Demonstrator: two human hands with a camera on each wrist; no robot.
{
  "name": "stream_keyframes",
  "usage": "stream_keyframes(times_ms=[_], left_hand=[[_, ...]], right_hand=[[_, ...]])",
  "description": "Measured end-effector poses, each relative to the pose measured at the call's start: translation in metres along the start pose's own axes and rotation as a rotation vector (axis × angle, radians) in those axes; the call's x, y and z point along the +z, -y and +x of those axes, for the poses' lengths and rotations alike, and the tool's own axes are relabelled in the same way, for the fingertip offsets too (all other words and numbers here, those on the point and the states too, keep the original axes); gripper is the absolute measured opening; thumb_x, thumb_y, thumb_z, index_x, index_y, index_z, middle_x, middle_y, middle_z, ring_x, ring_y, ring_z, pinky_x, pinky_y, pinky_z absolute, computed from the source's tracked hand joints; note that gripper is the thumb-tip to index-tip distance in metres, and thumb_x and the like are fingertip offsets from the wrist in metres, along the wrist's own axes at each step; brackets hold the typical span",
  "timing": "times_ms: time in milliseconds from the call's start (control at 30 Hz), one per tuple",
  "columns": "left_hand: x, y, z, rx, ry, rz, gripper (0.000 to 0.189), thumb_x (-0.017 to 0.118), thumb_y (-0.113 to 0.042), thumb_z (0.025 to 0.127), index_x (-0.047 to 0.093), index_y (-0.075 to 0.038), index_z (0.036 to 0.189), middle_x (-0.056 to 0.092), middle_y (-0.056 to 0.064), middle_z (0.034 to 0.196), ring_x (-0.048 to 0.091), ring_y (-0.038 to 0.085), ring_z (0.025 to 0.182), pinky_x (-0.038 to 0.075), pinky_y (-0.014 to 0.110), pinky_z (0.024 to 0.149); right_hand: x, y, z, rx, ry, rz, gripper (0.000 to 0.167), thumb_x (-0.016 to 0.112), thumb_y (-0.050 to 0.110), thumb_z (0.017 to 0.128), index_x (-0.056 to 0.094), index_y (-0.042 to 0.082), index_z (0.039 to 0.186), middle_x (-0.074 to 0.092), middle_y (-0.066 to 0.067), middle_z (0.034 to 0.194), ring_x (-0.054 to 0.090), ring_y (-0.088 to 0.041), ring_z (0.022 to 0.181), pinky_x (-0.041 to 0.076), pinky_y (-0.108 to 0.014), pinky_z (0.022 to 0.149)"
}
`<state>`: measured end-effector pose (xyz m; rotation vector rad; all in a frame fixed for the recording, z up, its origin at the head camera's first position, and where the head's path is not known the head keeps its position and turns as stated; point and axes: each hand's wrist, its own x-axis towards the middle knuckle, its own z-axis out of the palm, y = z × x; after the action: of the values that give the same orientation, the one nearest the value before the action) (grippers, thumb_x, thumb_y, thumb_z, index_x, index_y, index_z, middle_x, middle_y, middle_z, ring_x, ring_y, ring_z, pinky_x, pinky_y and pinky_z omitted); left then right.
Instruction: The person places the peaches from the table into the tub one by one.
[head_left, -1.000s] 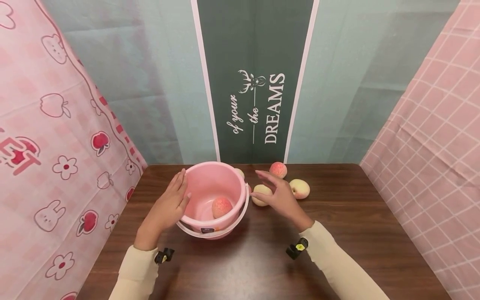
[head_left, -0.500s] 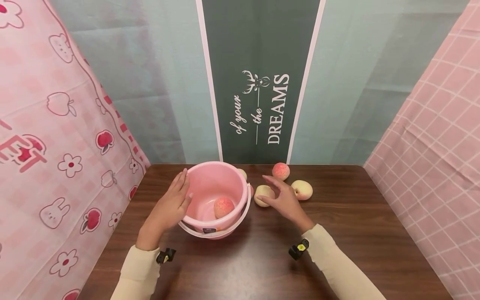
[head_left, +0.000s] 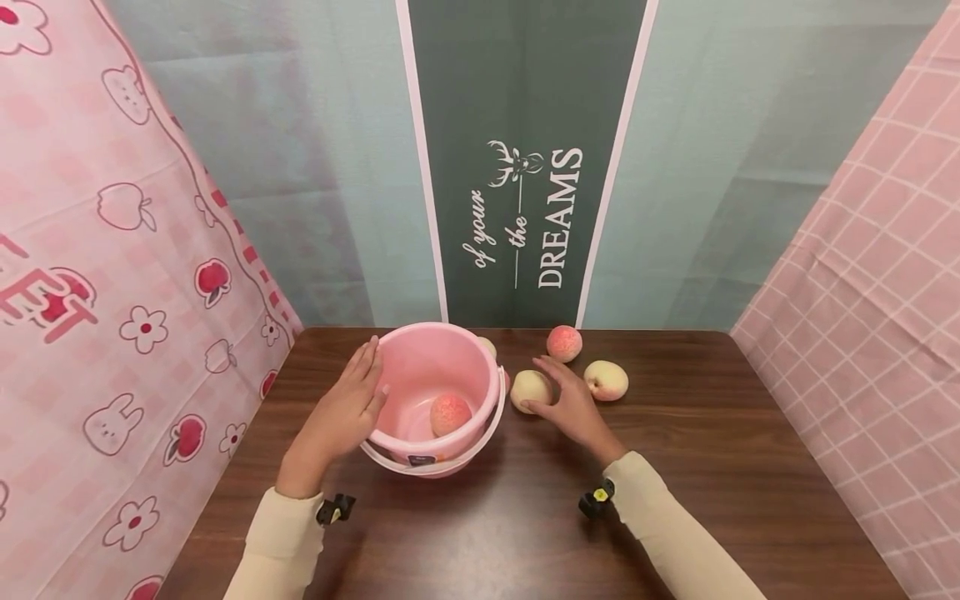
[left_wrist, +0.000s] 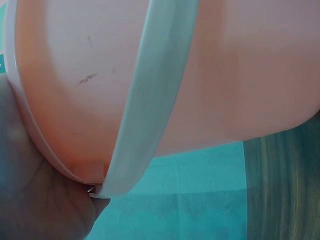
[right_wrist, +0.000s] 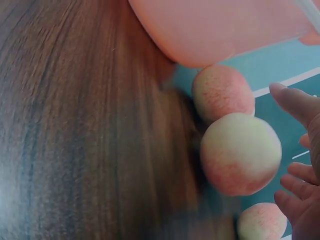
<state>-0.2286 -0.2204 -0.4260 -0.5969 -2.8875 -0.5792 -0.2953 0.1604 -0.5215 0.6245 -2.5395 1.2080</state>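
Observation:
A pink bucket [head_left: 423,362] with a pale handle [head_left: 491,429] stands on the table, one reddish peach [head_left: 450,415] inside it. My left hand [head_left: 345,412] rests against the bucket's left rim, fingers straight. In the left wrist view, the palm [left_wrist: 45,200] touches the rim near the handle's joint. To the right of the bucket, my right hand [head_left: 576,408] arches beside a pale peach [head_left: 528,389], thumb and fingers spread. The right wrist view shows a gap between that peach [right_wrist: 241,155] and the fingers [right_wrist: 295,187].
Behind the right hand lie a red peach [head_left: 565,343] and a pale peach [head_left: 609,381]. Two more peaches are partly hidden by the bucket, a pale one [head_left: 487,345] and a reddish one [right_wrist: 223,93]. Cloth curtains [head_left: 330,208] hang around the brown table [head_left: 480,533].
My right hand has lowered slightly and come around the right side of the pale peach. The left hand keeps its place on the rim. The view has shifted a little.

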Motion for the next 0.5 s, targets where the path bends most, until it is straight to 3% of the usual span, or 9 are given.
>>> stream_keyframes(times_ms=[500], left_hand=[[0.000, -0.002, 0.002, -0.010, 0.008, 0.000, 0.063, 0.046, -0.023, 0.108, 0.022, 0.010, 0.156, 0.009, 0.021, 0.168, 0.010, 0.040, 0.154, 0.021, 0.054, 0.121]], right_hand=[[0.013, -0.020, -0.005, 0.067, 0.030, 0.019, 0.080, 0.091, 0.025, 0.077, 0.054, 0.003, 0.145, 0.049, -0.023, 0.149, 0.047, -0.036, 0.139, 0.039, -0.052, 0.113]])
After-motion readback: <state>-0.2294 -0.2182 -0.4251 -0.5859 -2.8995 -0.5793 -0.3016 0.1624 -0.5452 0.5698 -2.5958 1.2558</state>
